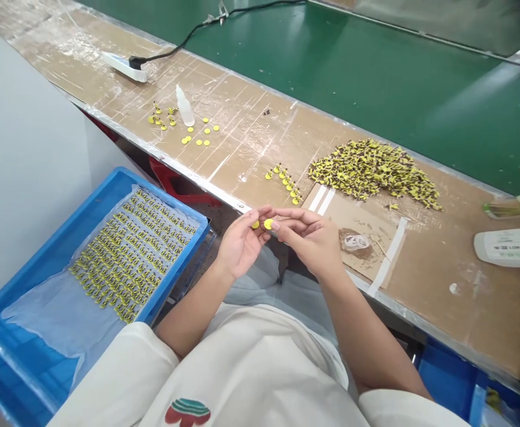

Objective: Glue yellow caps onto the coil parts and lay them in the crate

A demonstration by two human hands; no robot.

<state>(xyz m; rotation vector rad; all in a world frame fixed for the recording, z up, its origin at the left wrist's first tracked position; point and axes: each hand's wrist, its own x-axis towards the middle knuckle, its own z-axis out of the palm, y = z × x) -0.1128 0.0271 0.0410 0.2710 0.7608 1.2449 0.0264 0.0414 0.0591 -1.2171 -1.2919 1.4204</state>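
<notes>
Left hand (pixel 241 244): yellow disc (pixel 255 225), pinched. Right hand (pixel 315 240): second disc (pixel 268 223), pinched. Tabletop (pixel 442 267), far right: heap of yellow-and-dark pieces (pixel 370 169). Near left: blue tray (pixel 48 252), rowed pieces (pixel 121 255).

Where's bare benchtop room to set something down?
Mostly bare: benchtop between the loose discs and the short piece row; also between the taped board and white bottle. Crowded: the piece heap, around the dropper bottle.
</notes>
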